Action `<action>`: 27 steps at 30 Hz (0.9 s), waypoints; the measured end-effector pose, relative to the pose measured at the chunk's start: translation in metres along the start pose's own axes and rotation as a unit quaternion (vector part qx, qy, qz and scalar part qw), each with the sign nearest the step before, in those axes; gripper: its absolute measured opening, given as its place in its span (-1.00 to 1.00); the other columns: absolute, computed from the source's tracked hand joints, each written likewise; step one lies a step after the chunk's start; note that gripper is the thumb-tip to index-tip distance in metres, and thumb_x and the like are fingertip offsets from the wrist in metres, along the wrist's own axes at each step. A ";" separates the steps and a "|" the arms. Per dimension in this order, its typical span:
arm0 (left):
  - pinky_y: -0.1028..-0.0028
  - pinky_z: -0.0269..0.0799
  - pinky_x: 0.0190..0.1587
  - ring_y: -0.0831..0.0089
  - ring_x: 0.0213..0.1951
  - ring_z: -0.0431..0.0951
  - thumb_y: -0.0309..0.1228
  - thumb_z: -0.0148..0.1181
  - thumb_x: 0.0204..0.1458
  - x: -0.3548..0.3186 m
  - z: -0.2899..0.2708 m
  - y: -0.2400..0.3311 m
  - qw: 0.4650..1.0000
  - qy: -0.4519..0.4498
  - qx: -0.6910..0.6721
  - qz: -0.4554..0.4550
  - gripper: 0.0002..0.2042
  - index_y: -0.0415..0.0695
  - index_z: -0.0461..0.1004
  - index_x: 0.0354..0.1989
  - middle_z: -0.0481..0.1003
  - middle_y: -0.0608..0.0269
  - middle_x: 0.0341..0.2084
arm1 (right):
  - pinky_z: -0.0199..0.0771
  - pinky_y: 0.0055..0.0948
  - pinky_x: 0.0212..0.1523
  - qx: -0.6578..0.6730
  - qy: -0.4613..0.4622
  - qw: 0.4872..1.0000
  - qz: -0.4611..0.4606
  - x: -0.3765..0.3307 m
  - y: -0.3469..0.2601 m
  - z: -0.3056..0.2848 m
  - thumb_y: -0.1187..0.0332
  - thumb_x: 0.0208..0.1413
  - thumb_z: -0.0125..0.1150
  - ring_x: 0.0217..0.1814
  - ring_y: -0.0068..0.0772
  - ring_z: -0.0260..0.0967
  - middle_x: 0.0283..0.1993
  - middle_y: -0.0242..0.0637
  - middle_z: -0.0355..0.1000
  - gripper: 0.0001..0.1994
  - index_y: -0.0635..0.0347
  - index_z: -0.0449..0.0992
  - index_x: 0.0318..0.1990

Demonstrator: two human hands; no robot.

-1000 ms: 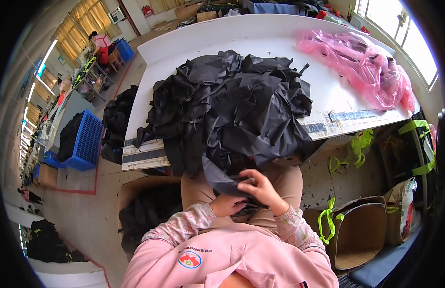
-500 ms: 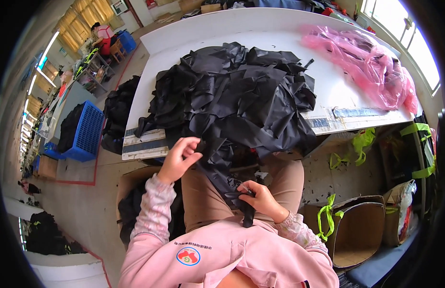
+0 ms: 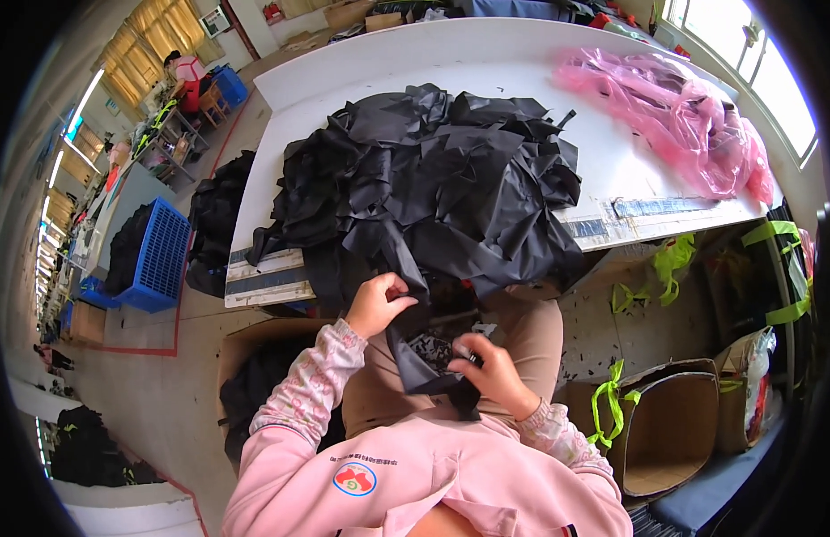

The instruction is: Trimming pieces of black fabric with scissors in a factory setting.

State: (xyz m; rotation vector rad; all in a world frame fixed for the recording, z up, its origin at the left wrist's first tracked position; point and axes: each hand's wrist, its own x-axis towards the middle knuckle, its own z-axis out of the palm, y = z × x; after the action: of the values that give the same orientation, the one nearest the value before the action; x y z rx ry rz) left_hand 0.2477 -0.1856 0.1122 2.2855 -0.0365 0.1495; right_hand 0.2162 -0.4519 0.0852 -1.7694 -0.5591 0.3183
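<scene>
White table [image 3: 616, 166] is topped at right with a pink bag [image 3: 692, 125]. Black strip [image 3: 418, 378] is pinched by the left hand [image 3: 376, 304], thumb against fingers, over the lap [image 3: 538, 345]. Right hand [image 3: 495, 371] is curled at its lower end; whether cloth is gripped can't be told. One strip seems in work. Most looks undone: black heap [image 3: 442, 179] is piled on the table beyond. Black cloth [image 3: 261, 369] is packed in the box [image 3: 267, 331] at left; whether finished, can't be told.
</scene>
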 end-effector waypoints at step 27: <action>0.59 0.30 -0.01 0.63 -0.12 0.35 -0.60 0.27 0.02 -0.040 -0.005 0.096 0.893 -0.020 -0.450 -0.001 -0.76 -0.16 0.33 -0.21 0.34 0.36 -0.13 | 0.20 -0.77 -0.54 0.189 0.171 0.962 -0.098 0.009 -0.084 -0.054 0.66 0.02 0.27 -0.51 -0.82 0.21 -0.31 -0.47 0.37 -0.72 0.24 0.41 -0.11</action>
State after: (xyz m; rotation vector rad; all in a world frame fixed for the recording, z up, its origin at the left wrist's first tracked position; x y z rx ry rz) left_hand 0.2000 -0.2460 0.1826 1.3563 -0.1011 0.0612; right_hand 0.2336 -0.4759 0.1811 -1.3475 -0.3886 -0.0232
